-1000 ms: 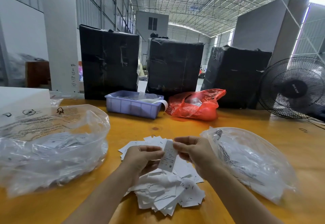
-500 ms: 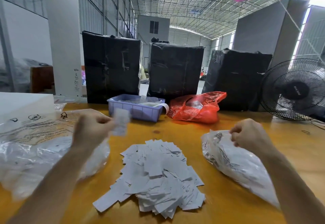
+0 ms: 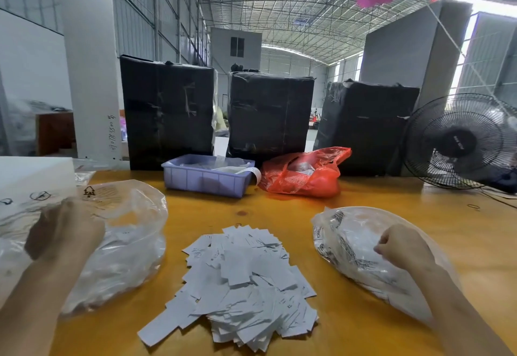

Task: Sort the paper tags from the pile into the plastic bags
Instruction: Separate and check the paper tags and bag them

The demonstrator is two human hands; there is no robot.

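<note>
Big tag pile (image 3: 240, 280) remains mid-table, so sorting is far from done. Left hand (image 3: 65, 230) at left bag (image 3: 126, 244), right hand (image 3: 402, 246) at right bag (image 3: 352, 241); both curled, contents hidden, grip unclear.

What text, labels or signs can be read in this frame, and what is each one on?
"XL": on a paper tag in the pile.
"NG": end of a cut-off word on the right plastic bag.
Tree symbol and round symbols: printed on the left plastic bag.
Handwritten digits on the white pillar: not legible.
Fan hub lettering: too blurred.
Other tags' print: too small.
</note>
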